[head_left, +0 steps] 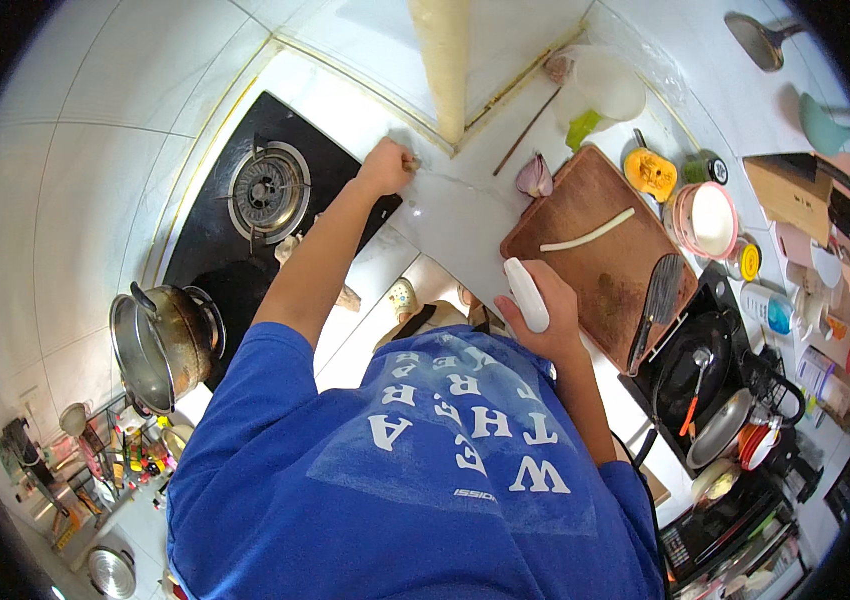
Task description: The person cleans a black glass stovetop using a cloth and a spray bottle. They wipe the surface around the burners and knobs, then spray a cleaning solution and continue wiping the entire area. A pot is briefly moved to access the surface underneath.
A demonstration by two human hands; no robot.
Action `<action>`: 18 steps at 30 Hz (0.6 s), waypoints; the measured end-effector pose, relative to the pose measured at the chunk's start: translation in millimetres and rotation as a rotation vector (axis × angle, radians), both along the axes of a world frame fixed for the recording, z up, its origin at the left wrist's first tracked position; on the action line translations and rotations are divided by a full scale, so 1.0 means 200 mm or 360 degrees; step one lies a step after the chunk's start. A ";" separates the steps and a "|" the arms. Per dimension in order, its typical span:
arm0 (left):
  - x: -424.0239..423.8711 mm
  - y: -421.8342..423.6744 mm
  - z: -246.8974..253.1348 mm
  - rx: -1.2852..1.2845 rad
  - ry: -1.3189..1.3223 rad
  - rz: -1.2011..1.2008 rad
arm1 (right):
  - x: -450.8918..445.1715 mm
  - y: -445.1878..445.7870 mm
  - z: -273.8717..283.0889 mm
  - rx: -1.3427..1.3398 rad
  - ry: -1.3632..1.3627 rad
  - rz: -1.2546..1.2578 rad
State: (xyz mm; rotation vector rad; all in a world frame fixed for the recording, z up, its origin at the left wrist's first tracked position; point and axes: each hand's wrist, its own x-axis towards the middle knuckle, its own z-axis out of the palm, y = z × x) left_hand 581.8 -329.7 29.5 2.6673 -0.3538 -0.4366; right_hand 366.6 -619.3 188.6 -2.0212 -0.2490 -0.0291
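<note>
My left hand [387, 168] is closed around a small brownish thing, too hidden to name, on the white counter [455, 202] beside the gas hob [192, 247]. A white, rounded, elongated object [527, 295], perhaps a handle, is gripped in my right hand [551, 309] near the counter's front edge. Just beyond that hand lies a brown cutting board [597, 262], bearing a pale green stalk [587, 231] and a black-handled knife [654, 307]. A piece of red onion [534, 177] touches or nearly touches the board's corner.
A large metal pot [169, 349] stands at the hob's left end. Beyond the board are a cut pumpkin [650, 172], stacked bowls [710, 221] and jars. A black wok [695, 375] with a spoon sits at right. A vertical pipe [443, 67] rises in the corner.
</note>
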 end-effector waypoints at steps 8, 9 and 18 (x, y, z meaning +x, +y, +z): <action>-0.12 -0.15 0.06 -0.0207 0.0231 -0.0105 | -0.04 -0.04 -0.02 -0.0024 0.0029 -0.0098; -0.14 -0.19 0.03 -0.0305 0.0383 -0.0093 | -0.05 -0.05 -0.02 -0.0038 0.0056 -0.0101; -0.33 -0.65 0.03 -0.0799 0.0560 -0.0042 | -0.12 -0.13 -0.03 0.0051 0.0088 -0.0174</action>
